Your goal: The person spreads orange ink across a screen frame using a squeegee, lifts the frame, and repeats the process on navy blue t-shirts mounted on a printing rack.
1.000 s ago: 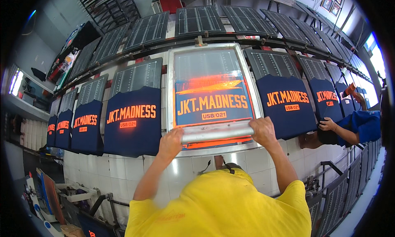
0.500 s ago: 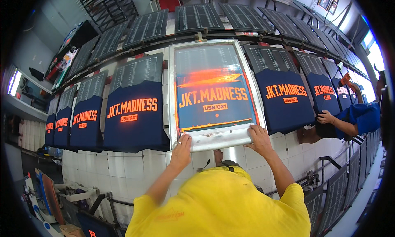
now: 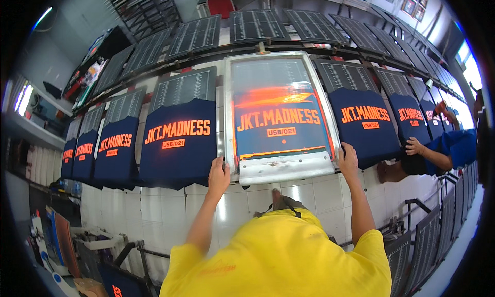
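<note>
left hand (image 3: 219,176) | right hand (image 3: 348,160) | both gripping screen frame (image 3: 282,168) edges

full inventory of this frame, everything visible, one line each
printing screen frame: 1, silver frame with orange ink on the mesh, centre of the table
printed shirts: at least 7, navy with orange print, in a row on boards either side of the screen
empty boards: several, dark, back row
tiled table: 1, white, under the boards
chair: 1, red, top centre
co-worker's hand: 1, blue sleeve, on a shirt at right
left hand: on the screen's left edge
right hand: on the screen's right edge
</note>
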`<state>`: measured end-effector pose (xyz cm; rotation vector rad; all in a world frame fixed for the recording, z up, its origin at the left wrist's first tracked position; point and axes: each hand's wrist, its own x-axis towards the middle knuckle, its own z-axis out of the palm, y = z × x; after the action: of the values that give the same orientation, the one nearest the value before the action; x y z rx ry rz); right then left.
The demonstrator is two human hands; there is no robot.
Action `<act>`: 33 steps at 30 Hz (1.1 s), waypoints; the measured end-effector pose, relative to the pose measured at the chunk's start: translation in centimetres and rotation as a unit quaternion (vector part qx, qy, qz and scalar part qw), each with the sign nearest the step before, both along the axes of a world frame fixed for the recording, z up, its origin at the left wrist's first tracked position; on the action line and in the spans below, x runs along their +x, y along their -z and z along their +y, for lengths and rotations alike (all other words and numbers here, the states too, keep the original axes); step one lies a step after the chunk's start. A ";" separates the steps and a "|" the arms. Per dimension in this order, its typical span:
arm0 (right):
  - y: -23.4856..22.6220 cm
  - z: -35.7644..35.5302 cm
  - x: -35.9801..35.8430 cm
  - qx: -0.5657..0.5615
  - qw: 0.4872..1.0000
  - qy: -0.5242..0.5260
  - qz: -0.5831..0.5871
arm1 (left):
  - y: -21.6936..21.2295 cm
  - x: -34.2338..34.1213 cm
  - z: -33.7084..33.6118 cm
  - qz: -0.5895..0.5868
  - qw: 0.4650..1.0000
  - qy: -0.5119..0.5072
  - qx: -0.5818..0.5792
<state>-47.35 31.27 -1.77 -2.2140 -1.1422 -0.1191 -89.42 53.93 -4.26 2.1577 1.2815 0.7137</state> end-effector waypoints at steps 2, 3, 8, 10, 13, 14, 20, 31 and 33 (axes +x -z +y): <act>2.4 0.2 2.2 -0.018 0.998 0.021 0.052 | 1.7 0.0 0.8 -0.016 0.999 -0.003 -0.044; 3.6 0.2 2.9 -0.028 0.996 0.036 0.078 | 2.3 0.1 1.1 -0.024 0.997 -0.001 -0.067; 6.6 1.3 4.5 0.015 0.989 0.083 0.122 | 2.4 0.9 1.7 -0.017 0.996 -0.035 -0.079; 7.3 2.2 5.0 0.023 0.981 0.087 0.172 | 2.9 0.6 2.5 -0.017 0.997 -0.033 -0.066; 7.4 3.3 4.8 0.028 0.975 0.103 0.194 | 3.3 -0.1 3.5 -0.068 0.986 -0.052 -0.143; 7.4 3.5 4.6 0.029 0.975 0.109 0.193 | 3.1 -0.4 4.1 -0.046 0.988 -0.030 -0.141; 6.9 3.6 4.3 0.048 0.966 0.132 0.217 | 1.5 -0.3 4.8 -0.161 0.905 -0.055 -0.389; 5.3 3.7 4.1 -0.010 0.935 0.172 0.310 | 0.8 0.0 4.1 -0.216 0.899 -0.105 -0.366; 4.5 3.6 3.6 -0.007 0.938 0.174 0.301 | 1.2 -0.3 3.6 -0.221 0.913 -0.141 -0.313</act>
<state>-43.75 34.89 -6.29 -2.2128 -0.4148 0.3974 -89.75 57.56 -5.46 1.2282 1.3438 0.7214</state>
